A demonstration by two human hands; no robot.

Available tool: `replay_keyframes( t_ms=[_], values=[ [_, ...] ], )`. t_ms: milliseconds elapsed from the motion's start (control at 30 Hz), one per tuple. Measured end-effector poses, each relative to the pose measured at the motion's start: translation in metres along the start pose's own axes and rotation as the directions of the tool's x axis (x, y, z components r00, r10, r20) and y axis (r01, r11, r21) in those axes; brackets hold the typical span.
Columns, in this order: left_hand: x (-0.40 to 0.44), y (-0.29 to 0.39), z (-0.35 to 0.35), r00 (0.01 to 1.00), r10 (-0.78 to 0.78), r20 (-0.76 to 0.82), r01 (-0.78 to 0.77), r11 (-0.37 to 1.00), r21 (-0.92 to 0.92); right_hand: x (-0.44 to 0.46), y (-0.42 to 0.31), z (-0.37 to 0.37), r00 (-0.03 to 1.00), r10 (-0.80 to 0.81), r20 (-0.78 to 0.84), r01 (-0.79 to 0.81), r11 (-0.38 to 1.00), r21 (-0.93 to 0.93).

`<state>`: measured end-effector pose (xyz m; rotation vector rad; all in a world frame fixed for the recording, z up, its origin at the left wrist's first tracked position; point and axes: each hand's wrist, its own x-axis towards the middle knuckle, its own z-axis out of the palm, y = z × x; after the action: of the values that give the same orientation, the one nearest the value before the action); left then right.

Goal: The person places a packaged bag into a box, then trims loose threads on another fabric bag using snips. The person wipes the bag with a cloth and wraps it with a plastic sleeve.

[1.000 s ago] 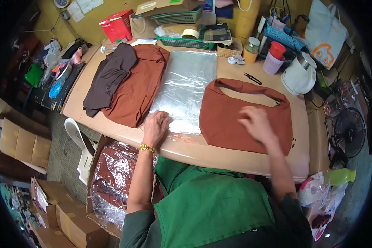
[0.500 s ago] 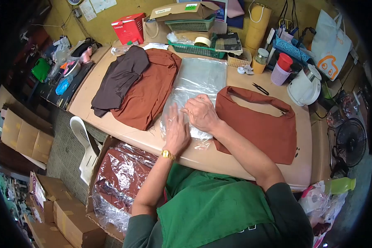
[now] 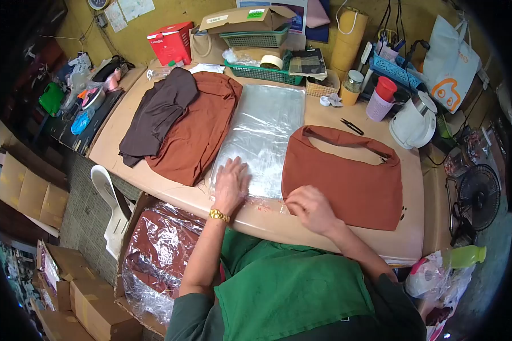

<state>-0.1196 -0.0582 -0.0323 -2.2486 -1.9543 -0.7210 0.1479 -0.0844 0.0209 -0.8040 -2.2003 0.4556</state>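
Note:
My left hand [image 3: 231,184] lies with spread fingers on the lower left part of a stack of clear plastic sleeves [image 3: 267,122]. Closed fingers show on my right hand [image 3: 312,208], at the lower left edge of a rust-brown shoulder bag [image 3: 347,184]; whatever they hold, if anything, is hidden. The bag lies flat, its strap looped toward the back. Left of the plastic rests more rust-brown fabric [image 3: 202,131], partly covered by a dark brown piece [image 3: 160,119].
Black snips [image 3: 352,126] lie behind the bag. Along the back stand green baskets [image 3: 264,74], a jar [image 3: 352,85], cups [image 3: 379,102] and a white kettle [image 3: 413,122]. A carton [image 3: 119,273] with plastic-wrapped brown items is below the table's front left edge.
My right hand has moved from the plastic sleeves to the right, down to the bag's lower left edge. My left hand has shifted slightly left and now lies flat on the plastic.

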Motion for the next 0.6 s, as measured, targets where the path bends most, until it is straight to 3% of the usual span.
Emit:
replay_keyframes(
  t_ms=[67,167,200,233,300,333,367,400,433,467,567,600],
  values=[
    [0.012,-0.007,-0.002,0.995,-0.081,-0.057,0.062,0.959,-0.278,0.001,-0.013,0.018,0.996,-0.054,0.073,0.051,0.998,0.046],
    [0.030,-0.007,0.001,0.982,-0.130,-0.134,0.109,0.982,-0.153,0.007,-0.022,0.048,0.966,-0.147,0.212,0.115,0.981,0.154],
    [0.036,-0.007,-0.001,0.978,-0.165,-0.124,0.136,0.967,-0.217,0.011,-0.022,0.061,0.943,-0.183,0.279,0.126,0.969,0.211],
    [0.042,-0.007,-0.003,0.979,-0.161,-0.126,0.131,0.968,-0.213,0.017,-0.017,0.079,0.944,-0.185,0.273,0.128,0.969,0.212],
    [0.051,-0.007,-0.003,0.974,-0.149,-0.170,0.073,0.919,-0.387,0.039,0.000,0.115,0.971,-0.175,0.162,0.167,0.984,0.062],
    [0.051,-0.006,-0.013,0.991,-0.129,-0.024,0.104,0.883,-0.457,0.059,0.008,0.124,0.982,-0.079,0.170,0.077,0.997,0.017],
    [0.048,0.000,-0.022,0.992,-0.122,-0.028,0.096,0.885,-0.455,0.079,0.014,0.127,0.985,0.017,0.173,-0.012,1.000,-0.029],
    [0.041,0.004,-0.029,0.986,-0.001,-0.167,-0.053,0.948,-0.314,0.089,0.013,0.126,0.986,0.016,0.166,-0.011,0.999,-0.030],
    [0.031,0.007,-0.032,0.949,0.137,-0.283,-0.184,0.972,-0.148,0.097,0.012,0.124,0.988,0.121,0.097,-0.108,0.986,-0.128],
    [0.017,0.001,-0.032,0.994,-0.011,-0.111,-0.019,0.966,-0.259,0.104,0.012,0.123,0.976,0.215,0.015,-0.207,0.954,-0.216],
    [-0.005,-0.041,0.013,0.980,-0.022,-0.197,-0.013,0.984,-0.175,0.095,0.026,0.146,0.983,0.181,0.020,-0.179,0.979,-0.094],
    [-0.007,-0.045,0.012,0.985,0.051,-0.166,-0.063,0.996,-0.066,0.090,0.015,0.139,0.971,0.199,0.133,-0.186,0.977,-0.101]
  ],
)
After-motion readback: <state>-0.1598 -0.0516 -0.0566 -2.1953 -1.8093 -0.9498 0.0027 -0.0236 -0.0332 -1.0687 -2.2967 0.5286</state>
